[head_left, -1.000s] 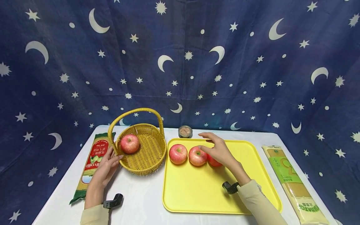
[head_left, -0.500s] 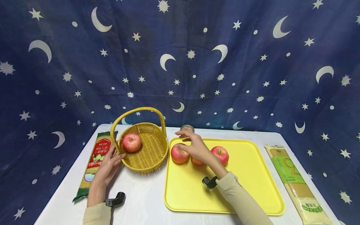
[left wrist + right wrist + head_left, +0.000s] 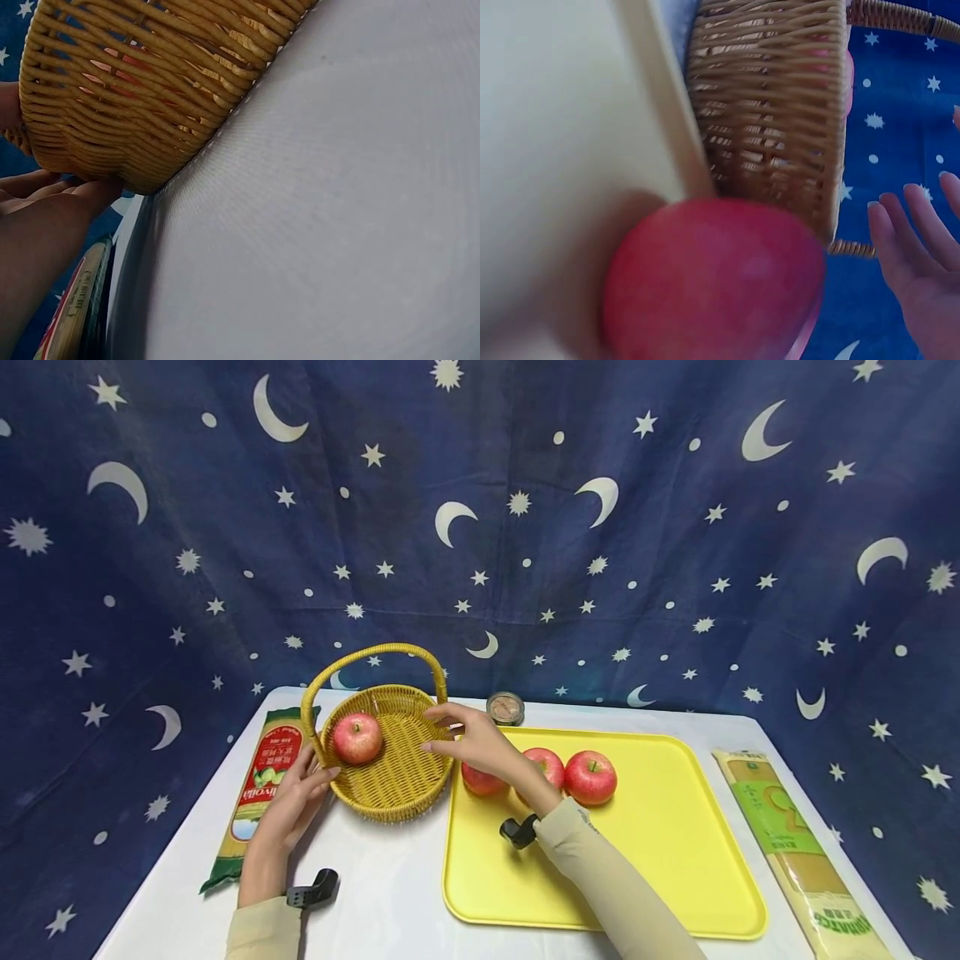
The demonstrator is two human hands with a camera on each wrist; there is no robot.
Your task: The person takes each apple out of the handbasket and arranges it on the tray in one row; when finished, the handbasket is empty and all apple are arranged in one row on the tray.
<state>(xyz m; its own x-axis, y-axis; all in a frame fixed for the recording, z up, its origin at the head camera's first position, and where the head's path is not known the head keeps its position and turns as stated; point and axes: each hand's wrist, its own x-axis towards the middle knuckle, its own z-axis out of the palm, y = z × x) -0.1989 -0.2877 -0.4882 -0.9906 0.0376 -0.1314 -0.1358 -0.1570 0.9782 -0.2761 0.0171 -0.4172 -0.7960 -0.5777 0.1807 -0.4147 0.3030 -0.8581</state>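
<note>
A red-and-green packet [image 3: 264,781] lies slanted on the white counter [image 3: 375,893], partly behind the left hand [image 3: 294,795], whose fingers grip the near-left side of the wicker basket [image 3: 392,810], thumb at the rim. Inside, a basket apple [image 3: 357,737] rests against the left wall; being round, it shows no long axis, and it sits nearer the left hand. The handle [image 3: 390,647] arches from left to right overhead, its right foot just beside the right hand [image 3: 483,745]. That hand's fingers reach left over the basket's right rim, extended and parted, holding nothing; the basket apple lies leftward from their tips. Behind the wrist stands a small jar [image 3: 506,707]. Beneath the right arm, three apples [image 3: 591,777] sit along the far-left part of the yellow tray [image 3: 600,877], two partly hidden. Farthest right lies a pale-green packet [image 3: 798,852].
</note>
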